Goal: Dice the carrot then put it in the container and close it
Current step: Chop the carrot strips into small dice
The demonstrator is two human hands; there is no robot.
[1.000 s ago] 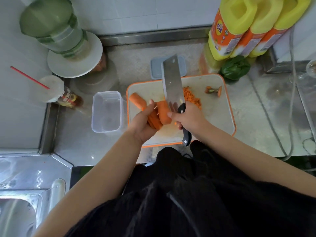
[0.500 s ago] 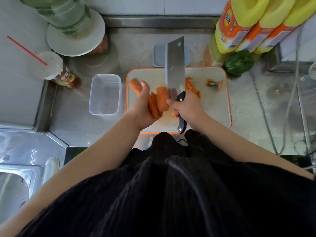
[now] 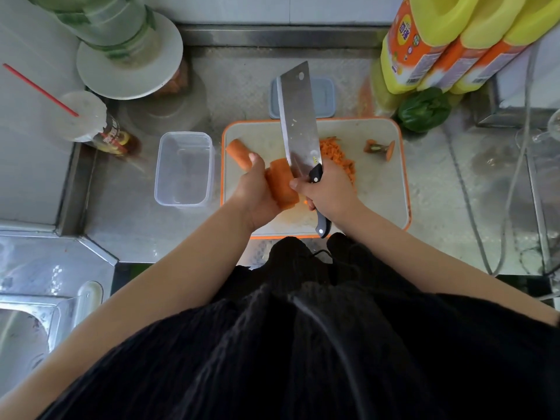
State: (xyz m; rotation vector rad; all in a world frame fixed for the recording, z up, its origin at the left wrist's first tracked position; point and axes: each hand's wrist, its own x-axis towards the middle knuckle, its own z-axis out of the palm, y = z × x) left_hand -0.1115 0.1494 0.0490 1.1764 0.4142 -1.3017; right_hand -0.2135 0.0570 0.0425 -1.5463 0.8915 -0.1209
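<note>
Left hand grasps stacked carrot slabs over the cutting board, right hand clenched on the cleaver; risk: blade beside the left fingers nicks them if slabs slip.

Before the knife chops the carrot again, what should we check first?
1. Right hand grips the cleaver handle: ok.
2. Left hand steadies the carrot slices: ok.
3. Left fingertips clear of the blade: cannot tell.
4. Slices lie flat on the cutting board: not ok, held up.
5. Container open, beside the board: ok.
6. Lid nearby, behind the board: ok.
</note>
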